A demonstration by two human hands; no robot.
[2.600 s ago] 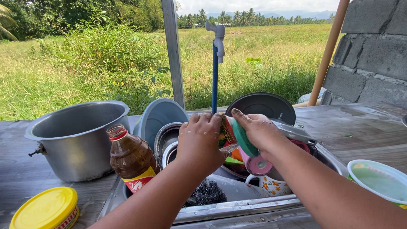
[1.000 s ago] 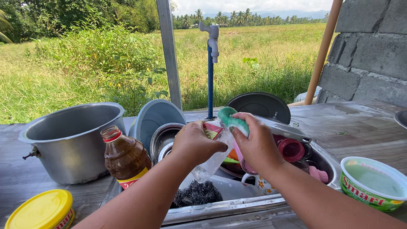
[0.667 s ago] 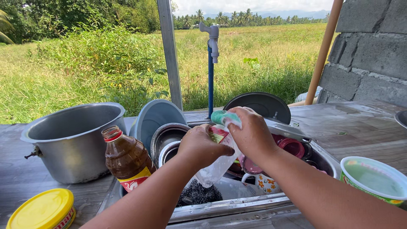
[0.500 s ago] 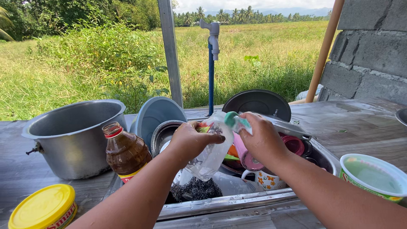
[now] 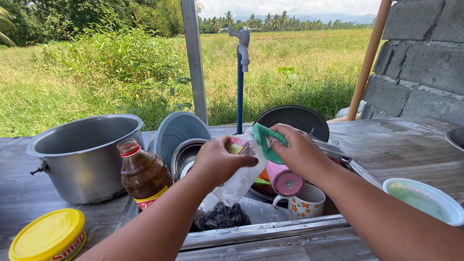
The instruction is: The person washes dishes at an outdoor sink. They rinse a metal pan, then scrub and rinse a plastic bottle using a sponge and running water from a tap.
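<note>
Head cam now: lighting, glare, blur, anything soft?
Head view: hard daylight; the sky is blown out white above the field. Bright glare on the sink's front rim and the metal pot. The left hand, right hand and clear plastic pouch look sharp, with no motion smear. Forearms at the bottom edge look stretched.

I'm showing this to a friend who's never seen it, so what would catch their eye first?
Probably the two hands over the sink: the left hand grips a clear plastic pouch while the right hand presses a green sponge against it. Next, the big metal pot at left and the brown bottle beside it. Behind, a blue tap pipe rises against green fields.
</note>
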